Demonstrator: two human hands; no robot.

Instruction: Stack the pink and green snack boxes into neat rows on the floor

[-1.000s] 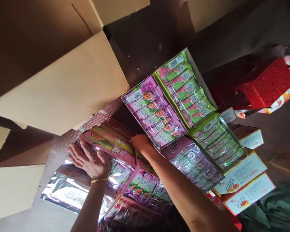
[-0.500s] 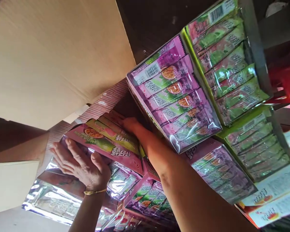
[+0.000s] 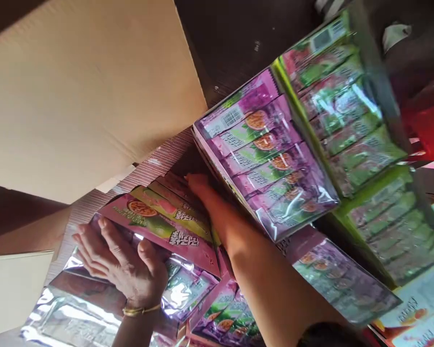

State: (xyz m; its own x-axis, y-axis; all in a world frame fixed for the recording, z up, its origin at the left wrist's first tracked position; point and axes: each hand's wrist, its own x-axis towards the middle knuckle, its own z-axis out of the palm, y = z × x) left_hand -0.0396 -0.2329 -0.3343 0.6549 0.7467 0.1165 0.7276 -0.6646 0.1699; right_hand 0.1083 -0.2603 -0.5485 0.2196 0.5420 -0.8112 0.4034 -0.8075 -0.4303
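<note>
My left hand (image 3: pixel 119 262) lies with its fingers spread against the near face of a pink shrink-wrapped snack box (image 3: pixel 159 230), thumb up against its side. Behind it stand a green box (image 3: pixel 173 212) and further pink ones, packed on edge inside a cardboard carton (image 3: pixel 148 166). My right hand (image 3: pixel 198 185) reaches over these boxes to their far end; its fingers are tucked down behind them and mostly hidden. A pink multipack (image 3: pixel 264 154) of several sachets lies just right of that hand.
A large carton flap (image 3: pixel 87 96) stands open at the upper left. Green multipacks (image 3: pixel 340 106) and more pink ones (image 3: pixel 340 284) are stacked to the right. A red stool (image 3: pixel 427 130) and orange-and-white boxes (image 3: pixel 415 308) sit at the right edge. More wrapped packs (image 3: pixel 220 313) lie below.
The view has closed in on the carton. My right hand has pushed further along the far end of the standing boxes. My left hand has stayed pressed on the pink box.
</note>
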